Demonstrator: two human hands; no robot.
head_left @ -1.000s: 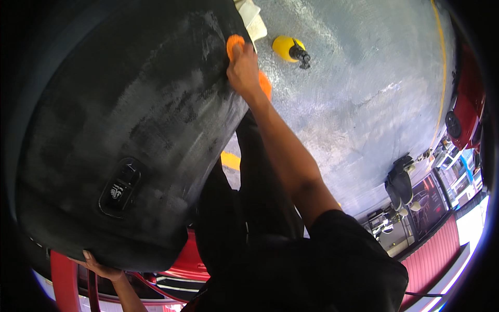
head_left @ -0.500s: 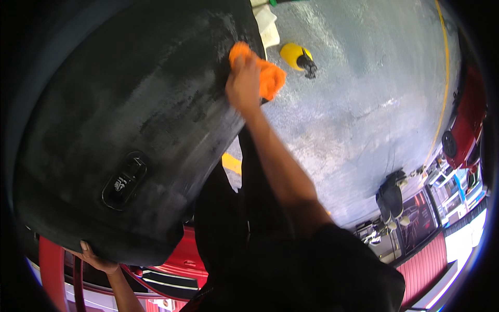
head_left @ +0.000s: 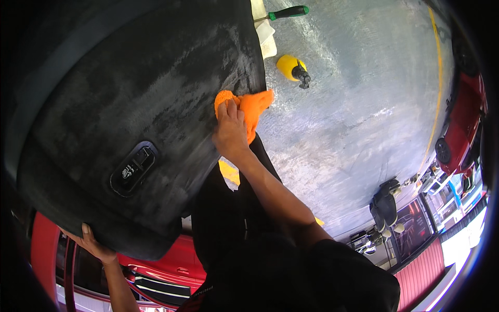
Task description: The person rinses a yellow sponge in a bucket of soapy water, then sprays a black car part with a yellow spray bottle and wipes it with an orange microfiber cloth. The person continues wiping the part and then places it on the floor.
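Note:
A large black panel [head_left: 171,119], looking like the carpeted back of a car seat, fills the left half of the view. Pale, streaky marks cover parts of its surface, and a recessed oval latch plate [head_left: 134,169] is set low in it. My right hand [head_left: 231,132] presses a bunched orange microfibre cloth [head_left: 252,110] onto the panel near its right edge; part of the cloth hangs over that edge. At the lower left, my left hand [head_left: 92,247] grips the panel's near edge, thumb on the upper side, the other fingers partly hidden beneath.
On the grey floor [head_left: 358,114] stand a yellow spray bottle [head_left: 290,67] with a black head and a green-and-black handled screwdriver [head_left: 288,12] over a pale item [head_left: 267,44]. Red cars [head_left: 462,127] are at the right and behind the panel. A dark chair-like object [head_left: 385,203] is lower right.
My right hand has drawn the orange cloth down and slightly left along the panel's edge. My left hand keeps its grip. More of the screwdriver shows as the view shifted.

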